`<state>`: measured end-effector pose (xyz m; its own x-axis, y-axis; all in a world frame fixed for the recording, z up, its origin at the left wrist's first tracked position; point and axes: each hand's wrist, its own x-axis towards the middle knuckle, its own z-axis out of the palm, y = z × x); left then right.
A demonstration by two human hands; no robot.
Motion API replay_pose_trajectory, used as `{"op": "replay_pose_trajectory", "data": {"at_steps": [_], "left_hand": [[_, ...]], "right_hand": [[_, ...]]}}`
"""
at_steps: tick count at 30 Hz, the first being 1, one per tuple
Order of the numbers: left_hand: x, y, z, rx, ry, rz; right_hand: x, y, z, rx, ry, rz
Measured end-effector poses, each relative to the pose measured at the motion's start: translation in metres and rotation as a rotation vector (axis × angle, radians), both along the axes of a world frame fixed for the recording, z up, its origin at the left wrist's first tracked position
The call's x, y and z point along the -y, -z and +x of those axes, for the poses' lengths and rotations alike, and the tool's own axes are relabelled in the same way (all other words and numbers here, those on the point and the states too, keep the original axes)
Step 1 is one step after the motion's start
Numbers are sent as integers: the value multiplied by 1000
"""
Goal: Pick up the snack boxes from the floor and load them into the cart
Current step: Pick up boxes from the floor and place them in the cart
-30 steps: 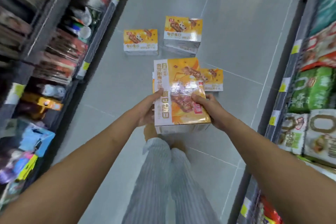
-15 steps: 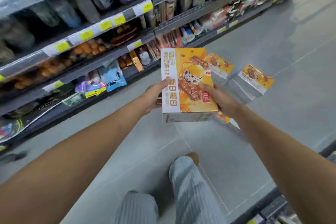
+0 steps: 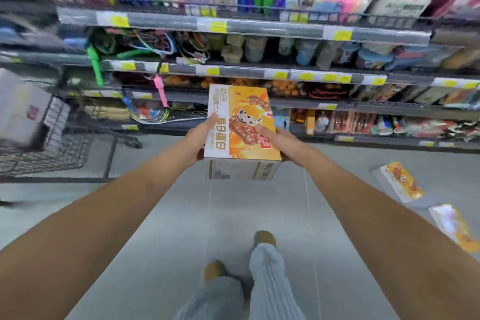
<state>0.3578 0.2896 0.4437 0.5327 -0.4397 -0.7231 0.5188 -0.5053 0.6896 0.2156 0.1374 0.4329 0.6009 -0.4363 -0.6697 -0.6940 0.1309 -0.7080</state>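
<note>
Aisle inventory, near to far.

1. Striped trouser legs [image 3: 267, 280] and brown shoes [image 3: 265, 238] on the grey floor [image 3: 233, 215].
2. Held snack box [image 3: 241, 125]: orange face up, level, raised clear of the floor. The left hand [image 3: 201, 135] grips its left edge. The right hand [image 3: 279, 141] grips the right edge, thumb over the top. This two-sided hold likely keeps the broad carton flat in carrying.
3. Nearer floor box [image 3: 453, 226] and farther floor box [image 3: 398, 180]: lying askew at right, apart, uncollected.
4. Wire cart [image 3: 46, 156]: far left, well apart from the held box, the probable destination. A pale carton [image 3: 20, 109] sits at its basket.
5. Stocked shelves [image 3: 259, 26]: blurred.
</note>
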Motion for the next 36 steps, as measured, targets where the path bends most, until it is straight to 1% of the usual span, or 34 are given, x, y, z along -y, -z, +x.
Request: {"op": "replay_pose_trajectory", "data": {"at_steps": [1, 2, 3, 6, 8, 9, 11, 13, 14, 17, 20, 22, 26, 28, 31, 33, 36], "left_hand": [[-23, -5, 19, 2, -49, -22], [-39, -10, 34, 9, -71, -34], [-51, -16, 44, 22, -82, -40], [-104, -30, 93, 38, -177, -46], [-140, -37, 127, 39, -263, -51], [-144, -37, 133, 47, -275, -53], [-162, -39, 155, 78, -305, -38], [-185, -41, 185, 124, -370, -8], [-194, -40, 201, 128, -396, 7], [-215, -43, 249, 128, -467, -27], [-226, -47, 292, 128, -506, -34], [-239, -49, 328, 126, -545, 9], [-255, -44, 360, 141, -562, 75], [-270, -43, 380, 153, -582, 102], [-291, -39, 403, 105, -604, 131], [-307, -36, 422, 108, -622, 132], [-330, -28, 448, 103, -592, 157]], "right_hand": [[-16, -2, 26, 6, -63, 3], [-25, -2, 46, 2, -82, -6], [-28, 5, 63, -5, -70, -18], [-48, 34, 138, -13, -187, -7], [-78, 29, 190, -6, -269, 12], [-86, 19, 198, 3, -275, -1], [-116, -13, 222, 2, -356, -21], [-138, -28, 258, 23, -438, -38], [-145, -29, 277, 61, -464, -42], [-164, -34, 338, 87, -512, -53], [-181, -35, 391, 62, -555, -52], [-193, -30, 439, 38, -585, -4], [-210, -29, 478, 49, -636, 30], [-227, -26, 500, 14, -648, 100], [-247, -15, 522, -34, -629, 216], [-263, -8, 534, -52, -592, 300], [-285, 1, 549, -60, -555, 385]]}}
